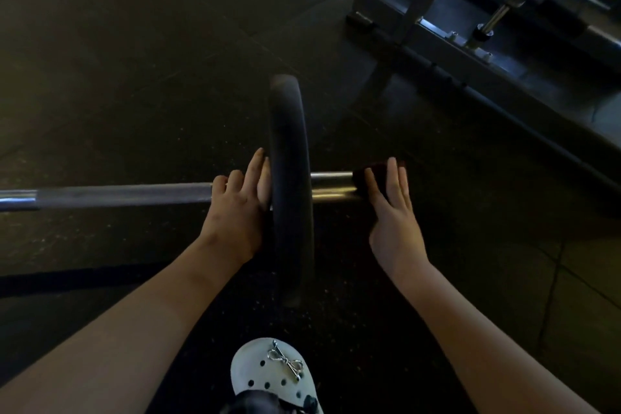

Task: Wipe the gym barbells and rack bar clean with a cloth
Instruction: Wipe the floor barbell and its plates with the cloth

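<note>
So the barbell [117,195] is lying on the floor with one black plate [289,144] standing on edge; the person is crouched right over it. Their left hand [235,212] sits on the shaft hard up against the plate, outer fingers bent over the bar, the other two laid straight along the plate's face; looks like that's just there to stop the whole thing rolling. Their right hand [393,212] is flat, fingers straight and close together, thumb out to the side, pressing a dark red cloth [378,165] onto the end of the shiny sleeve [331,185]; can't tell if the cloth wraps underneath.

The floor [134,44] is dark speckled rubber matting with seams, pretty dim lighting; a grey steel rack frame [470,44] sits at upper right, well apart from the bar; a white clog [268,376] pokes in at the bottom.
</note>
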